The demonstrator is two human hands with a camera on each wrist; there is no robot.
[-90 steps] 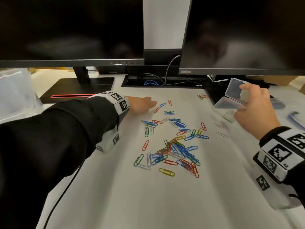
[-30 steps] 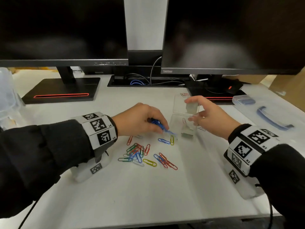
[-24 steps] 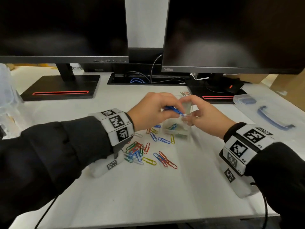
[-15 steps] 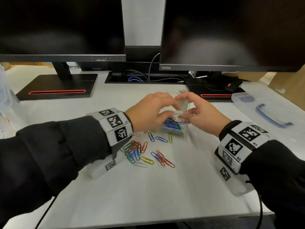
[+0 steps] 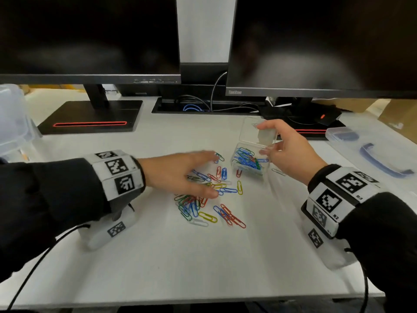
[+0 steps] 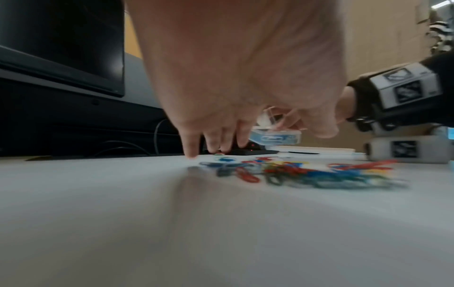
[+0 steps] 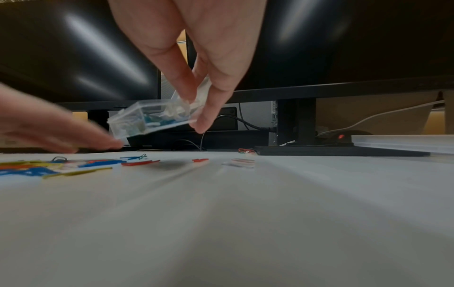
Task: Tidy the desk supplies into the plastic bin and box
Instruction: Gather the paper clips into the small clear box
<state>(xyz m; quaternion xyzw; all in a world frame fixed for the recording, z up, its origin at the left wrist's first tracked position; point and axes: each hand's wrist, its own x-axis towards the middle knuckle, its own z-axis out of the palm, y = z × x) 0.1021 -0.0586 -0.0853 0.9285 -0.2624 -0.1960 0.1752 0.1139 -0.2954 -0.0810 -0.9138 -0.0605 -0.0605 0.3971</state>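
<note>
Coloured paper clips [image 5: 203, 204] lie scattered mid-desk. My left hand [image 5: 211, 175] is spread palm-down over the far part of the pile; its fingertips [image 6: 191, 154] touch the desk beside the clips [image 6: 294, 172], and it holds nothing. My right hand [image 5: 264, 141] pinches a small clear plastic box [image 5: 248, 160] just right of the pile. The box's hinged lid stands up, and several mostly blue clips lie inside. In the right wrist view the box [image 7: 147, 120] hangs tilted above the desk between thumb and fingers [image 7: 203, 120].
Two dark monitors on black stands [image 5: 90, 116] block the back of the desk. A clear bin lid with a blue handle [image 5: 381, 159] lies at the right, and a clear plastic bin [image 5: 11, 116] stands at the far left. A few clips [image 7: 245, 151] lie near the right monitor base.
My left hand let a pinch of blue clips go into the box, then dropped back onto the pile, spread flat. My right hand kept hold of the box, now with clips inside.
</note>
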